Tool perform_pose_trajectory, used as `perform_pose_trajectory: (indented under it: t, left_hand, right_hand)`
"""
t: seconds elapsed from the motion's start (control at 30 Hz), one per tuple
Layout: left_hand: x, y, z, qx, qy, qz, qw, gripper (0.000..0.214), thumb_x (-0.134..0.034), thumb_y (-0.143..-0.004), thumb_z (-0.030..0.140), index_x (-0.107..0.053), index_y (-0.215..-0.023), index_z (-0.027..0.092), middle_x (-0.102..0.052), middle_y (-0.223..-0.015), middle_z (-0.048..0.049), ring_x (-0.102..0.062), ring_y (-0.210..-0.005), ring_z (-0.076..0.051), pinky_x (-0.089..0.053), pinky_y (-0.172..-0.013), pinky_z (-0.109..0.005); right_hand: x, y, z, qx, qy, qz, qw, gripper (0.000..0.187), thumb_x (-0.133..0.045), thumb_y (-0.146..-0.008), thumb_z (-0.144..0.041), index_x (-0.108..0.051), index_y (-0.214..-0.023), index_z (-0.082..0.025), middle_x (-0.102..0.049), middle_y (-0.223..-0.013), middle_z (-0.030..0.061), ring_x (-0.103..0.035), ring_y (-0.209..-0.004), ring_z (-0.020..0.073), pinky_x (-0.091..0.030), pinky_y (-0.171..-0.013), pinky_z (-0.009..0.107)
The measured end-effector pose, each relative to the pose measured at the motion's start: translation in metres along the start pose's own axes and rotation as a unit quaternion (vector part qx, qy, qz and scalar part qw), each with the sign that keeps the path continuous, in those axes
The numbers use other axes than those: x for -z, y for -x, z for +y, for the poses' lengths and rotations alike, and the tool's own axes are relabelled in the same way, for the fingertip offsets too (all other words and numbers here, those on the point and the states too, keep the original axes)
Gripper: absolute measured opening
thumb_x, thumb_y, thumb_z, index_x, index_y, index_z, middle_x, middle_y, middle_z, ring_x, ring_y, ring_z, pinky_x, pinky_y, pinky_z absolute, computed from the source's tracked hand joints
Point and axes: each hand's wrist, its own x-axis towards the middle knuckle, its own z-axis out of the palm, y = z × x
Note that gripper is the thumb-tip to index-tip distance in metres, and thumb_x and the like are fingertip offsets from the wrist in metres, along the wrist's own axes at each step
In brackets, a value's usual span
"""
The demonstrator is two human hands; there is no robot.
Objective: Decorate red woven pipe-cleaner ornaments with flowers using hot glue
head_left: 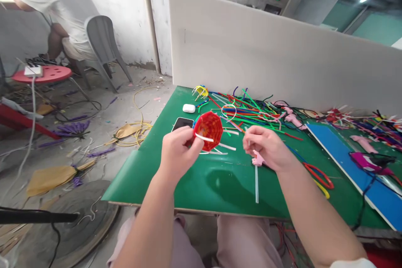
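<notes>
My left hand (180, 150) is closed on a red eight-sided cup-like piece (209, 131), seemingly made of fuzzy pipe cleaners, its hollow side turned toward me. A short white strip (204, 137) crosses its lower edge by my thumb. To the right, apart from the piece, my right hand (266, 146) is raised with fingers curled and pinched; whatever is between the fingertips is too small to make out. Just below it shows part of a pink glue gun (258, 159), with a clear glue stick (256, 184) pointing toward the table's front edge.
Loose pipe cleaners (251, 111) are heaped along the back of the green table (201, 192). A yellow piece (201, 90), a white case (189, 108) and a phone (183, 123) lie left. A blue board (342, 167) lies right. A person (63, 12) sits far left.
</notes>
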Motion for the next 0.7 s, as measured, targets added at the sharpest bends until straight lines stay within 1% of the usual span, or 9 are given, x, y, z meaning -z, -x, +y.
perform_pose_trajectory:
  t: [0.07, 0.13, 0.2, 0.27, 0.37, 0.47, 0.63, 0.7]
  left_hand:
    - [-0.005, 0.002, 0.006, -0.076, -0.056, -0.010, 0.996, 0.035, -0.052, -0.072, 0.016, -0.027, -0.046, 0.017, -0.025, -0.047, 0.0057, -0.024, -0.044, -0.006, -0.019, -0.043, -0.022]
    - [-0.008, 0.002, 0.015, -0.147, -0.102, -0.025, 0.983, 0.035, -0.053, -0.072, 0.016, -0.027, -0.047, 0.017, -0.024, -0.048, 0.0057, -0.022, -0.045, -0.006, -0.019, -0.043, -0.023]
    - [-0.011, -0.001, 0.025, -0.207, -0.138, -0.045, 0.968, 0.034, -0.054, -0.071, 0.015, -0.028, -0.049, 0.017, -0.025, -0.050, 0.0055, -0.022, -0.047, -0.007, -0.019, -0.044, -0.023]
    - [-0.015, -0.008, 0.038, -0.247, -0.166, -0.062, 0.953, 0.032, -0.054, -0.070, 0.014, -0.029, -0.050, 0.017, -0.026, -0.050, 0.0051, -0.023, -0.048, -0.008, -0.021, -0.045, -0.023]
    - [-0.025, -0.018, 0.054, -0.295, -0.192, -0.085, 0.932, 0.030, -0.053, -0.070, 0.014, -0.032, -0.050, 0.018, -0.030, -0.050, 0.0043, -0.026, -0.048, -0.009, -0.021, -0.046, -0.024]
    - [-0.033, -0.022, 0.059, -0.313, -0.199, -0.101, 0.923, 0.029, -0.054, -0.070, 0.014, -0.033, -0.050, 0.018, -0.031, -0.051, 0.0038, -0.026, -0.048, -0.009, -0.021, -0.045, -0.025]
    - [-0.035, -0.016, 0.055, -0.313, -0.205, -0.082, 0.924, 0.030, -0.056, -0.069, 0.014, -0.033, -0.049, 0.018, -0.032, -0.051, 0.0036, -0.026, -0.049, -0.010, -0.022, -0.045, -0.025]
    - [-0.035, -0.014, 0.055, -0.318, -0.211, -0.080, 0.921, 0.031, -0.056, -0.069, 0.014, -0.034, -0.049, 0.018, -0.032, -0.052, 0.0034, -0.026, -0.049, -0.010, -0.022, -0.045, -0.026]
  right_hand:
    - [0.011, 0.007, -0.016, 0.045, -0.025, 0.009, 0.999, 0.013, -0.056, -0.077, -0.023, -0.053, -0.066, -0.018, -0.058, -0.056, -0.0036, -0.051, -0.044, 0.0077, -0.035, -0.038, 0.018]
    - [0.021, 0.015, -0.029, 0.077, -0.042, -0.027, 0.996, 0.016, -0.054, -0.077, -0.021, -0.053, -0.062, -0.019, -0.057, -0.050, -0.0043, -0.045, -0.035, 0.0068, -0.030, -0.033, 0.018]
    - [0.027, 0.023, -0.037, 0.093, -0.032, -0.080, 0.992, 0.016, -0.054, -0.076, -0.020, -0.054, -0.060, -0.019, -0.055, -0.046, -0.0043, -0.042, -0.031, 0.0064, -0.029, -0.032, 0.019]
    - [0.030, 0.029, -0.039, 0.080, -0.010, -0.118, 0.990, 0.016, -0.054, -0.076, -0.021, -0.055, -0.060, -0.019, -0.054, -0.044, -0.0038, -0.041, -0.032, 0.0063, -0.028, -0.032, 0.019]
    - [0.031, 0.035, -0.037, 0.036, 0.010, -0.155, 0.987, 0.017, -0.052, -0.078, -0.022, -0.055, -0.061, -0.018, -0.051, -0.043, -0.0047, -0.037, -0.033, 0.0048, -0.024, -0.030, 0.017]
    - [0.031, 0.033, -0.034, 0.010, 0.004, -0.188, 0.982, 0.020, -0.051, -0.079, -0.021, -0.052, -0.059, -0.017, -0.048, -0.043, -0.0064, -0.033, -0.032, 0.0028, -0.019, -0.029, 0.015]
    - [0.034, 0.027, -0.030, -0.002, -0.011, -0.193, 0.981, 0.024, -0.049, -0.080, -0.019, -0.047, -0.056, -0.017, -0.043, -0.040, -0.0077, -0.031, -0.031, 0.0018, -0.016, -0.030, 0.015]
    - [0.034, 0.025, -0.029, -0.016, -0.035, -0.208, 0.977, 0.026, -0.050, -0.080, -0.019, -0.044, -0.055, -0.017, -0.041, -0.040, -0.0080, -0.029, -0.031, 0.0015, -0.017, -0.031, 0.015]
